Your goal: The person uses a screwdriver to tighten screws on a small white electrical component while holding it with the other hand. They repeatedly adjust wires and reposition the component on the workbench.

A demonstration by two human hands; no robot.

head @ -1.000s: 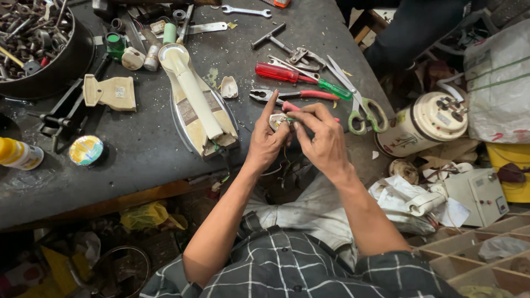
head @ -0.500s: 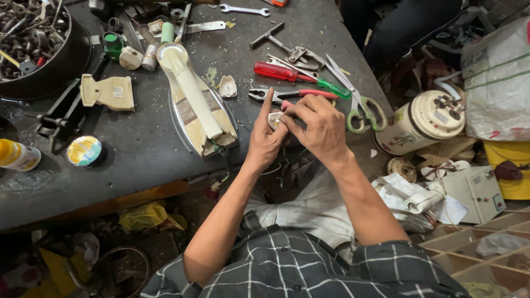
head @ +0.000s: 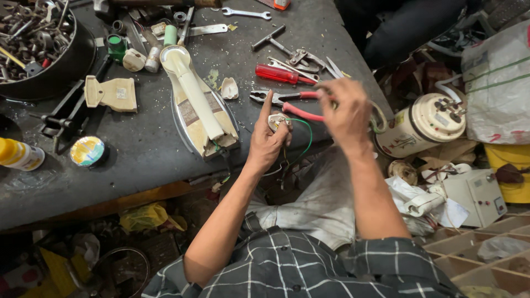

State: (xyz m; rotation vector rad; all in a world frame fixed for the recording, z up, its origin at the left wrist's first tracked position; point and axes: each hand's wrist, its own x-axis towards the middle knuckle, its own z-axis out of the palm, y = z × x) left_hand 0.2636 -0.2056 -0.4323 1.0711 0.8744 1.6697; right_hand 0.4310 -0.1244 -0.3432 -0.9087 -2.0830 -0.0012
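Observation:
My left hand [head: 268, 142] holds a small white plug-like part [head: 276, 120] at the bench's front edge, index finger pointing up. A green wire [head: 307, 138] loops out of the part and down toward my lap. My right hand [head: 346, 113] hovers to the right, motion-blurred, with its bent fingertips over the handle ends of the red-handled pliers [head: 287, 104]. Whether it grips anything is unclear. A red screwdriver [head: 279, 73] lies just beyond the pliers. A cream clothes iron [head: 200, 107] lies overturned to the left of my left hand.
A black bowl of metal parts [head: 66, 66] sits far left, with a cream plastic piece [head: 110, 92], a tape roll [head: 87, 152] and a yellow bottle [head: 19, 155] nearby. A round cream appliance [head: 425, 124] and a white control box [head: 477, 193] stand beside the bench on the right.
My right hand has left the small part and swung right and up toward the pliers' handles. My left hand still holds the part, and the green wire now shows.

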